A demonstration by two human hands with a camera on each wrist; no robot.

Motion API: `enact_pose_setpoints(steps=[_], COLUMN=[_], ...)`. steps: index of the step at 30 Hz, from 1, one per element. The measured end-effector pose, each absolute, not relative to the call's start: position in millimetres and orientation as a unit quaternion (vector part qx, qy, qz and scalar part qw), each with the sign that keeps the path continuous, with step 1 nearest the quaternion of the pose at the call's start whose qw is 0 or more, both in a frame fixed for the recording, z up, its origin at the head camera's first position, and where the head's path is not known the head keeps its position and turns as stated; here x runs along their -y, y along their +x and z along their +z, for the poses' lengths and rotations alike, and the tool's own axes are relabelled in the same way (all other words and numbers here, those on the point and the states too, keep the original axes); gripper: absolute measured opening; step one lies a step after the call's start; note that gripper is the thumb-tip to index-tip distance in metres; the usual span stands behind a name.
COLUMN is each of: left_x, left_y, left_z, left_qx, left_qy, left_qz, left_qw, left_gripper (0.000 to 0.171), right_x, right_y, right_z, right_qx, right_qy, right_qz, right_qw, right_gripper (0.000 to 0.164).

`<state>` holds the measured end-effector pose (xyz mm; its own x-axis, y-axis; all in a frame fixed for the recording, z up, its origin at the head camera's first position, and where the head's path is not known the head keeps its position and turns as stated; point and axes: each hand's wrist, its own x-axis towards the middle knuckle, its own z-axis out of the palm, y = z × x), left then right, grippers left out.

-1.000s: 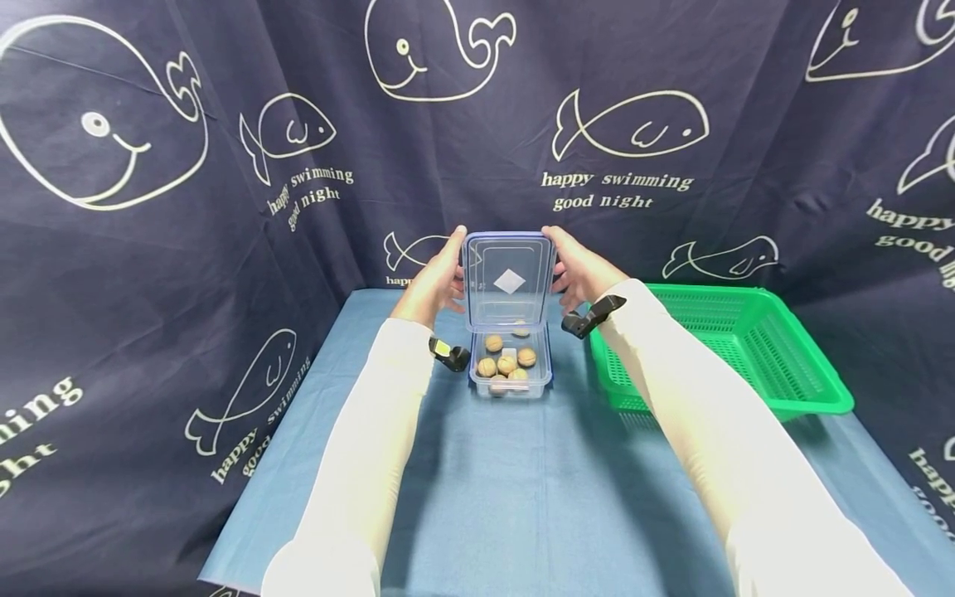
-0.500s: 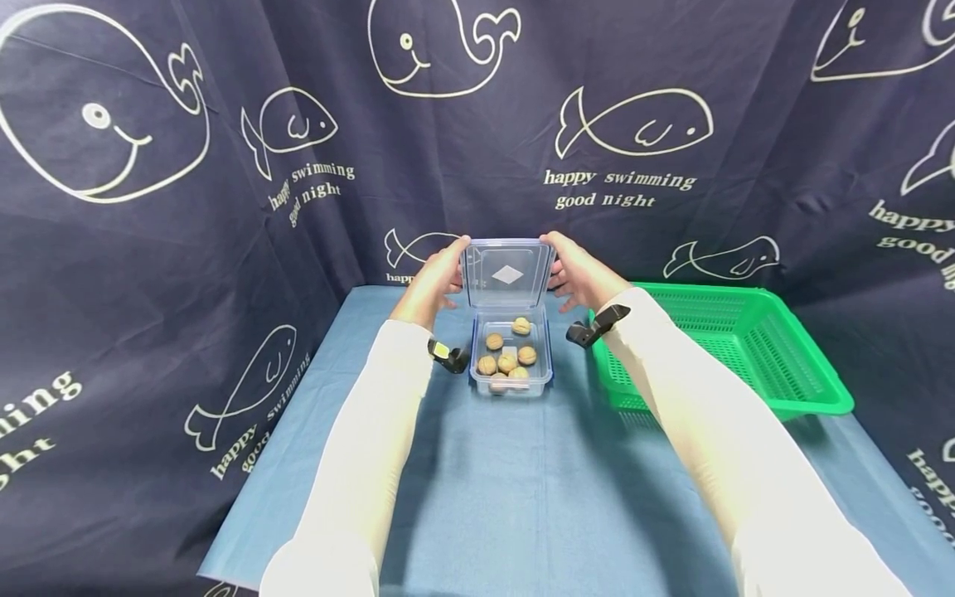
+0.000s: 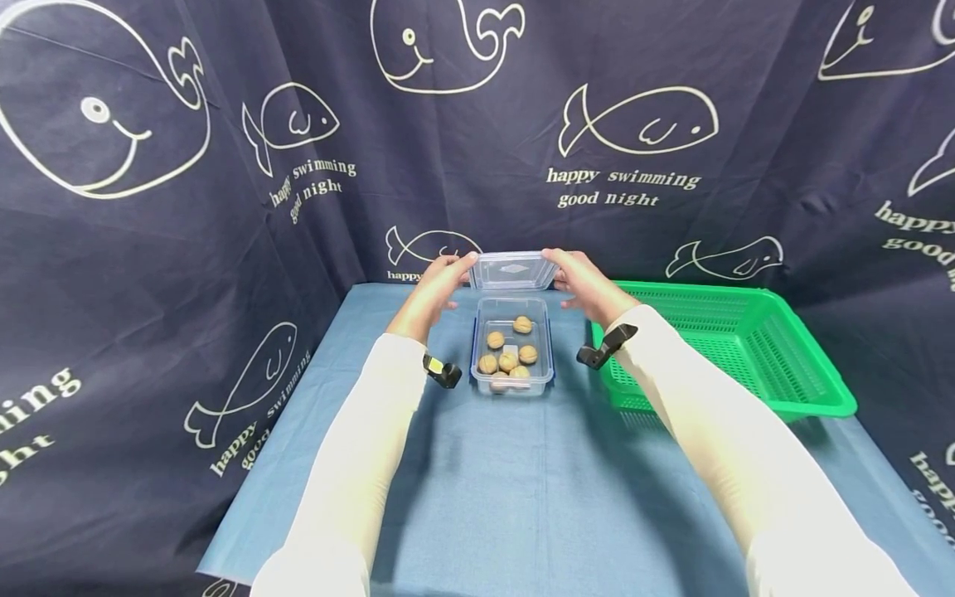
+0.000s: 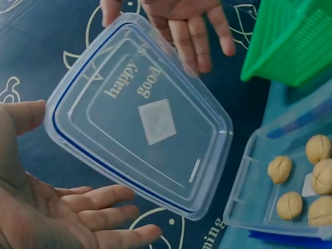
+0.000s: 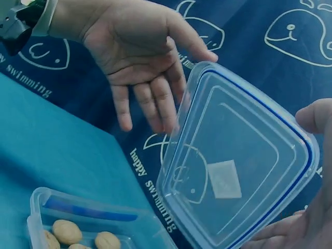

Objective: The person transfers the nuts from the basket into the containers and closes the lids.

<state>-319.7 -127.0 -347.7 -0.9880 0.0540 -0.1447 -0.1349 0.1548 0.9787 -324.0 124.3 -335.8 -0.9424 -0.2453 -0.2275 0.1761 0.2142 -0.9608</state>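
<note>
A clear plastic lid (image 3: 511,282) with a blue seal and a white diamond-shaped sticker is held up beyond the matching box. My left hand (image 3: 435,294) grips its left side, the thumb on the near corner. On the other side my right hand (image 3: 588,286) holds the right corner with the thumb, other fingers spread along the edge. Below, the clear box (image 3: 551,361) sits uncovered on the table with several walnuts (image 3: 523,325) inside. The left wrist view shows a gap between the lid (image 4: 124,155) and the box (image 4: 239,199).
A green perforated basket (image 3: 813,365) stands on the right of the blue-covered table (image 3: 515,481), close to my right forearm. Dark fabric (image 3: 462,174) printed with whales and fish hangs behind and at the sides.
The lid has tipped from nearly upright to flatter and moved off the box's far end, uncovering the far walnut and rim. Both hands have moved with it, slightly lower in view.
</note>
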Motion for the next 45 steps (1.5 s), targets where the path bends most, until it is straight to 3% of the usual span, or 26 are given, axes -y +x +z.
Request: enact_pose_setpoints(steps=[6,21,37,45], left_x=[132,143,153,156], left_y=[-319,-313,-299,-289], left_z=[-355,-390,-441,-460], left_qx=[-0.774,-0.786,-0.782,-0.787], left_qy=[-0.009,0.064,0.103,0.119], left_qz=[0.631,0.615,0.615,0.605], left_qw=[0.048,0.026,-0.002,0.009], left_gripper=[0.073,0.084,0.088,0.093], right_x=[-127,-130,-115,-109], right_y=[-318,-307,-284,-271], right_z=[-344,-377,-413,-437], right_qx=[-0.765,-0.765,-0.771,-0.765], right_qy=[-0.026,-0.065,-0.069,-0.080], right_qz=[-0.626,-0.629,-0.626,-0.635], right_qw=[0.150,0.125,0.094,0.067], right_gripper=[0.097,0.103,0.120,0.123])
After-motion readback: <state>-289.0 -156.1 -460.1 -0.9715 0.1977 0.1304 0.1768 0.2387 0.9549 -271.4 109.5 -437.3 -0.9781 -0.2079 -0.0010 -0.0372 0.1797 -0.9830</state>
